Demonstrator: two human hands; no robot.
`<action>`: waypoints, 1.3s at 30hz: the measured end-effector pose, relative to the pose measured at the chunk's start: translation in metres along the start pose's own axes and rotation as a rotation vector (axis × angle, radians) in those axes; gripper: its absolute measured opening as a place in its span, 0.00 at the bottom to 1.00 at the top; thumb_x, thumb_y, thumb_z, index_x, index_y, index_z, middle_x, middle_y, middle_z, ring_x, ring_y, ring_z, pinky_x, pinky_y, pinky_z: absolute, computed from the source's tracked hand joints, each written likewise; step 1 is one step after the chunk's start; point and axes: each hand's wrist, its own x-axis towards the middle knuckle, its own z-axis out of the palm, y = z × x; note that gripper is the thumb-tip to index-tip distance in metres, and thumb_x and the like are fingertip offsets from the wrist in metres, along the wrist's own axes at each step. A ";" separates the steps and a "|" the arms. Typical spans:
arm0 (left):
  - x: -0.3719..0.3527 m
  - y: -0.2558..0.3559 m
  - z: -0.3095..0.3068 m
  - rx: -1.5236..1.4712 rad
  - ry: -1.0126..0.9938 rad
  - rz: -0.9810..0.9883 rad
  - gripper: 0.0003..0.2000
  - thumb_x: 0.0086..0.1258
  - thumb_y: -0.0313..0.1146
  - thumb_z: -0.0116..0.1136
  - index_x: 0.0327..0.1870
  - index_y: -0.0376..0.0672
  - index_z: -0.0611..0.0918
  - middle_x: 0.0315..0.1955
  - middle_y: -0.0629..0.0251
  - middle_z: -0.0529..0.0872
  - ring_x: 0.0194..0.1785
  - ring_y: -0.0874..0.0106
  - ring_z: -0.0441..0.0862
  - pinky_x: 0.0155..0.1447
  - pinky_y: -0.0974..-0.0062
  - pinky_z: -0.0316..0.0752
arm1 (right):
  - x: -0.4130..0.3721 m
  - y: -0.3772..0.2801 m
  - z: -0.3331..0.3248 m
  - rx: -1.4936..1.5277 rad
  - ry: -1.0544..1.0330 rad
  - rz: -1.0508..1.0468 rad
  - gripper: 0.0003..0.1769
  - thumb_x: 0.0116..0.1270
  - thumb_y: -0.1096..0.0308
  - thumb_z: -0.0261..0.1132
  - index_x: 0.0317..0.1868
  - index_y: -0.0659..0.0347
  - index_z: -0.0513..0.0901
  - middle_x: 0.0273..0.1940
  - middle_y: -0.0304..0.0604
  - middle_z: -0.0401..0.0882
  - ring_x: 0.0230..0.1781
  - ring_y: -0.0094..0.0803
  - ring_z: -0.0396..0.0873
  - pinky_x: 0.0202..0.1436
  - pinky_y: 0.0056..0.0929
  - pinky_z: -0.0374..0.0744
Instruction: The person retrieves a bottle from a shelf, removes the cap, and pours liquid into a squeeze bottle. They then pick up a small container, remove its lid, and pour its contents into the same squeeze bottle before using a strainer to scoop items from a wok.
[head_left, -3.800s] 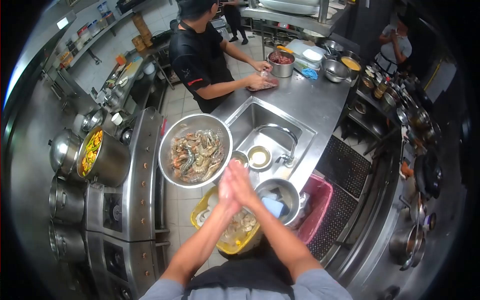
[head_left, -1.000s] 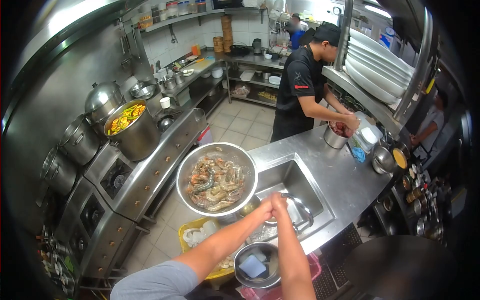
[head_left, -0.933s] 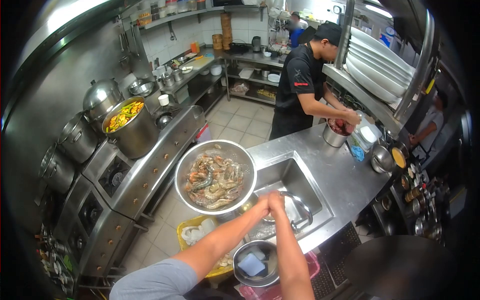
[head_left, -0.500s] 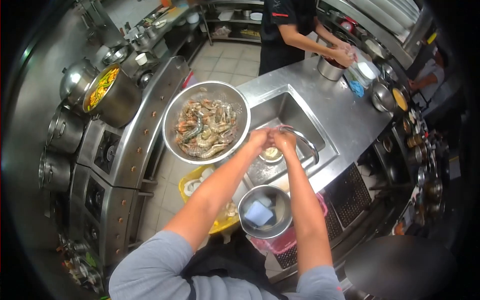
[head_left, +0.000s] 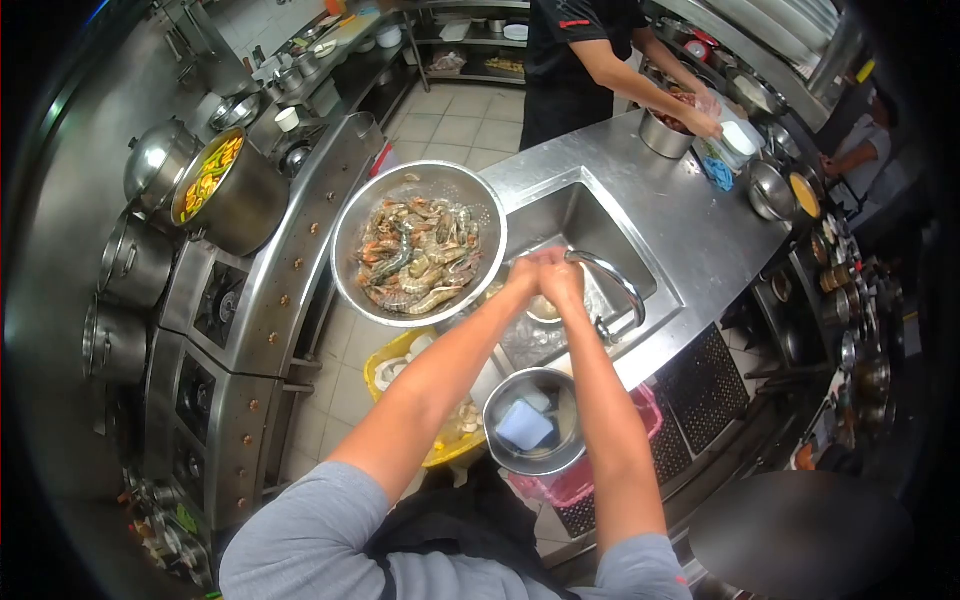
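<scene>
My left hand [head_left: 524, 272] and my right hand [head_left: 562, 281] meet over the metal sink [head_left: 618, 250], beside the curved faucet [head_left: 622, 277]. Their fingers are curled in against each other, and whatever lies between them is hidden. Below them, partly covered by my wrists, a small round bowl [head_left: 544, 309] sits in the wet sink basin. To the left of my hands a large perforated steel bowl [head_left: 346, 272] holds raw shrimp [head_left: 420, 258]. Nearer to me, between my forearms, stands a steel pot [head_left: 490, 440] with a light blue block-like item [head_left: 524, 425] in it.
A yellow basket [head_left: 374, 360] with white pieces and a pink basket [head_left: 575, 488] are low near my body. Stoves with a tall pot [head_left: 240, 210] of cut vegetables line the left. Across the steel counter [head_left: 700, 240], a co-worker [head_left: 570, 80] handles food in a pot [head_left: 660, 137].
My hands stay together over the sink, shifted slightly. Splashing water now shows in the basin beneath them. The co-worker's hands have moved apart above the pot. The view has shifted slightly.
</scene>
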 end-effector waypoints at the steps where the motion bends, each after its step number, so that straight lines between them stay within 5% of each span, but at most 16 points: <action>1: 0.015 -0.020 -0.009 -0.001 -0.004 -0.003 0.10 0.71 0.30 0.59 0.48 0.35 0.85 0.42 0.65 0.89 0.50 0.68 0.87 0.54 0.68 0.81 | -0.010 -0.012 0.000 -0.006 -0.048 0.026 0.17 0.66 0.59 0.62 0.48 0.60 0.87 0.47 0.54 0.87 0.50 0.49 0.85 0.57 0.40 0.79; 3: 0.042 -0.059 -0.028 0.462 -0.264 0.434 0.15 0.71 0.31 0.57 0.57 0.41 0.82 0.45 0.58 0.87 0.45 0.65 0.85 0.52 0.65 0.78 | -0.014 -0.012 0.003 -0.013 -0.095 0.054 0.19 0.68 0.58 0.60 0.53 0.57 0.86 0.51 0.57 0.86 0.55 0.52 0.83 0.61 0.41 0.78; 4: 0.041 -0.059 -0.028 0.462 -0.269 0.429 0.15 0.71 0.31 0.57 0.57 0.41 0.82 0.45 0.58 0.87 0.45 0.65 0.85 0.52 0.65 0.78 | -0.009 0.002 0.013 0.040 -0.085 -0.005 0.20 0.67 0.58 0.61 0.55 0.58 0.85 0.52 0.57 0.85 0.56 0.50 0.82 0.62 0.38 0.77; 7: 0.037 -0.048 -0.024 0.766 -0.356 0.755 0.11 0.67 0.31 0.57 0.45 0.38 0.86 0.43 0.47 0.89 0.46 0.55 0.87 0.49 0.60 0.79 | 0.010 0.027 0.015 0.174 -0.122 0.008 0.22 0.69 0.60 0.61 0.57 0.64 0.84 0.56 0.56 0.83 0.61 0.43 0.80 0.66 0.33 0.73; 9: 0.003 -0.017 -0.017 0.870 -0.302 0.674 0.10 0.66 0.31 0.57 0.43 0.37 0.86 0.38 0.43 0.88 0.44 0.49 0.87 0.48 0.58 0.79 | 0.016 0.039 0.005 0.495 -0.295 0.089 0.21 0.73 0.61 0.59 0.57 0.68 0.83 0.51 0.53 0.85 0.54 0.38 0.82 0.61 0.33 0.77; 12: -0.018 -0.001 -0.023 0.532 -0.028 0.328 0.09 0.69 0.31 0.61 0.39 0.32 0.86 0.30 0.57 0.89 0.29 0.74 0.84 0.36 0.72 0.79 | 0.018 0.043 -0.006 0.534 -0.349 0.230 0.17 0.73 0.63 0.59 0.50 0.68 0.85 0.41 0.46 0.86 0.41 0.31 0.83 0.46 0.32 0.81; 15: -0.072 0.033 -0.032 0.561 -0.022 0.274 0.11 0.67 0.35 0.61 0.37 0.36 0.88 0.28 0.53 0.90 0.31 0.71 0.88 0.41 0.68 0.80 | 0.001 0.016 -0.027 0.491 -0.419 0.129 0.15 0.68 0.63 0.64 0.43 0.68 0.86 0.37 0.48 0.87 0.34 0.34 0.85 0.41 0.35 0.82; 17: -0.092 0.032 -0.054 0.632 0.008 0.303 0.12 0.67 0.38 0.64 0.35 0.36 0.88 0.28 0.56 0.90 0.29 0.73 0.86 0.38 0.69 0.79 | 0.003 0.020 -0.031 -0.309 -0.325 -0.032 0.10 0.65 0.71 0.61 0.38 0.70 0.86 0.40 0.56 0.88 0.41 0.46 0.88 0.43 0.40 0.83; 20: -0.147 0.036 -0.087 0.693 0.028 0.228 0.15 0.68 0.42 0.65 0.32 0.35 0.86 0.25 0.60 0.89 0.28 0.73 0.84 0.36 0.71 0.78 | -0.012 0.033 -0.035 -0.756 -0.225 -0.113 0.11 0.63 0.70 0.62 0.38 0.64 0.89 0.44 0.57 0.88 0.46 0.49 0.88 0.46 0.41 0.85; 23: -0.197 0.014 -0.136 0.573 0.135 0.150 0.16 0.70 0.43 0.65 0.33 0.36 0.85 0.25 0.63 0.88 0.29 0.78 0.84 0.34 0.74 0.78 | -0.018 0.056 -0.049 -1.121 -0.379 -0.182 0.14 0.69 0.69 0.56 0.45 0.57 0.88 0.45 0.53 0.88 0.49 0.49 0.87 0.52 0.44 0.84; 29: -0.289 -0.082 -0.291 0.601 0.445 -0.108 0.19 0.66 0.49 0.65 0.40 0.38 0.87 0.31 0.59 0.90 0.34 0.69 0.87 0.42 0.69 0.80 | -0.034 0.067 -0.060 -1.133 -0.430 -0.343 0.10 0.62 0.71 0.62 0.36 0.64 0.89 0.38 0.57 0.88 0.42 0.52 0.88 0.46 0.44 0.86; 31: -0.327 -0.121 -0.335 0.747 0.567 -0.205 0.15 0.67 0.44 0.66 0.40 0.39 0.86 0.31 0.62 0.89 0.33 0.73 0.86 0.39 0.71 0.81 | -0.043 0.064 -0.053 -1.105 -0.391 -0.361 0.10 0.62 0.70 0.62 0.35 0.65 0.89 0.38 0.59 0.88 0.42 0.53 0.88 0.46 0.45 0.86; 33: -0.372 -0.147 -0.361 0.935 0.608 -0.203 0.18 0.62 0.48 0.66 0.38 0.39 0.87 0.34 0.55 0.90 0.39 0.60 0.88 0.47 0.65 0.81 | -0.045 0.066 -0.047 -1.074 -0.341 -0.372 0.10 0.62 0.70 0.62 0.35 0.66 0.88 0.37 0.60 0.87 0.41 0.55 0.88 0.46 0.45 0.86; 36: -0.425 -0.193 -0.395 0.967 0.647 -0.290 0.19 0.60 0.49 0.67 0.38 0.39 0.88 0.35 0.52 0.90 0.41 0.58 0.88 0.48 0.63 0.82 | -0.040 0.067 -0.032 -1.078 -0.336 -0.201 0.12 0.64 0.67 0.62 0.39 0.65 0.89 0.43 0.58 0.88 0.47 0.51 0.88 0.51 0.42 0.86; 38: -0.457 -0.206 -0.402 0.705 0.570 -0.726 0.19 0.58 0.47 0.67 0.39 0.39 0.88 0.37 0.50 0.90 0.44 0.57 0.88 0.50 0.62 0.82 | -0.038 0.068 -0.023 -1.098 -0.356 -0.184 0.12 0.64 0.67 0.62 0.40 0.65 0.89 0.45 0.58 0.88 0.48 0.51 0.87 0.51 0.43 0.86; 39: -0.471 -0.209 -0.400 0.680 0.578 -0.724 0.19 0.58 0.47 0.67 0.39 0.39 0.88 0.37 0.50 0.90 0.44 0.57 0.88 0.50 0.62 0.82 | -0.035 0.070 -0.021 -1.115 -0.378 -0.140 0.13 0.64 0.66 0.62 0.42 0.64 0.89 0.47 0.58 0.87 0.49 0.51 0.87 0.52 0.43 0.86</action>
